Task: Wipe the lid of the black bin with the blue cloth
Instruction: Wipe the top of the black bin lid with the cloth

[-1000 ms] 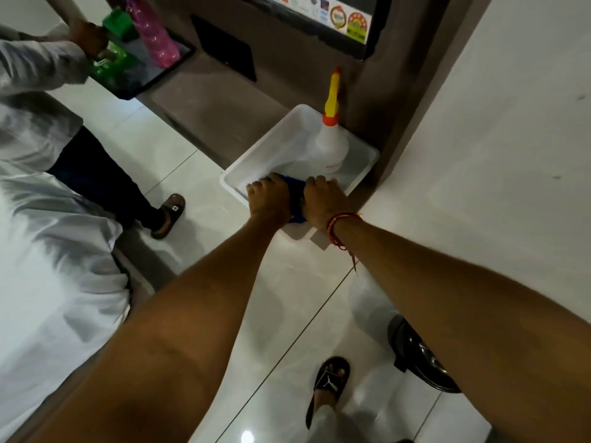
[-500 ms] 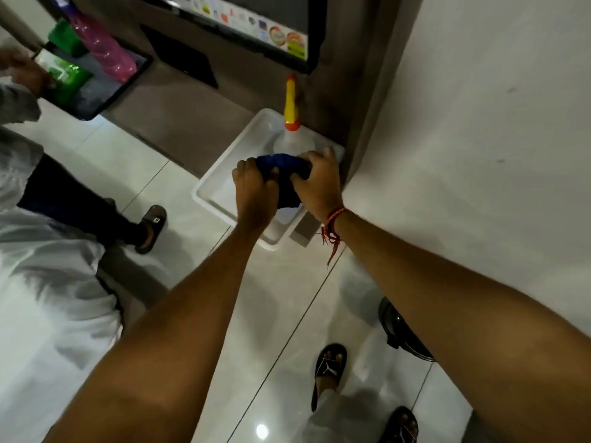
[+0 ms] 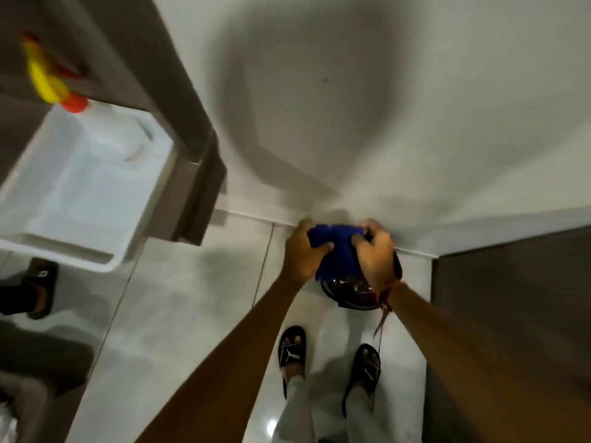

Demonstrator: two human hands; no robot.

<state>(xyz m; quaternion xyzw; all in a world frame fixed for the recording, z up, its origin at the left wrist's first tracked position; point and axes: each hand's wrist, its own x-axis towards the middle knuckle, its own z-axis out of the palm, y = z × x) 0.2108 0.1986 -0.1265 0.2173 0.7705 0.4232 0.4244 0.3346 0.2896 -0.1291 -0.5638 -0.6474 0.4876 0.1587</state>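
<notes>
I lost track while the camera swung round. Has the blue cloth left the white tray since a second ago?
Yes. The blue cloth, held by both hands, is now clear of the white tray, off to its right, above the black bin.

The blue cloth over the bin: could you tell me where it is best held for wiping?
Grip the blue cloth at its two side edges from above, as the left hand and right hand do; that leaves its middle spread over the black bin lid.

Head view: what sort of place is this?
Probably indoors in a home or small shop, in a corner. Glossy floor tiles meet a plain white wall, with a black bin at its foot and a white plastic tub holding a spray bottle nearby.
</notes>
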